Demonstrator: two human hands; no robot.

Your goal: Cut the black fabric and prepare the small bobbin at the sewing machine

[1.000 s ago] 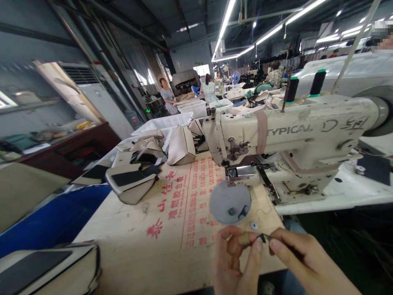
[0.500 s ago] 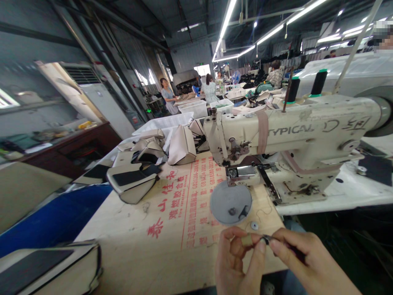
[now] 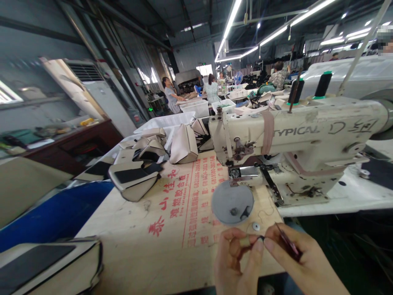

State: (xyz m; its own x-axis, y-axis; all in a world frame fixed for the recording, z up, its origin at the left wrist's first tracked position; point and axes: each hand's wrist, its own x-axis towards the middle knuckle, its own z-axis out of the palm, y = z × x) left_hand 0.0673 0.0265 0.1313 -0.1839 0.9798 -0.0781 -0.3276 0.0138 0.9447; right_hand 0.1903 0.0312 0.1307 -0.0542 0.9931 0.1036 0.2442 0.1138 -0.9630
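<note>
My left hand [image 3: 236, 260] pinches a small dark piece [image 3: 260, 238] between thumb and forefinger; a tan band wraps one finger. My right hand [image 3: 302, 254] has its thumb and forefinger against that piece. A slim pointed tool with a dark reddish handle [image 3: 289, 244] is tucked in the right hand, its tip up; I cannot tell snips from tweezers. A metal bobbin [image 3: 256, 226] lies on the board just beyond the fingers, with loose dark thread around it. Behind it is a grey round disc [image 3: 230, 200] with dark scraps on it, below the head of the sewing machine [image 3: 294, 135].
Beige and black sewn covers [image 3: 133, 180] pile up on the left of the plywood board [image 3: 159, 250], with another cover [image 3: 55, 262] at the near left. White bins [image 3: 168, 121] stand behind. Black thread cones [image 3: 323, 85] rise behind the machine. Several people work farther back.
The pointed tool has swung away from the small dark piece and now points up in my right hand. My left hand keeps its pinch. The view has shifted slightly.
</note>
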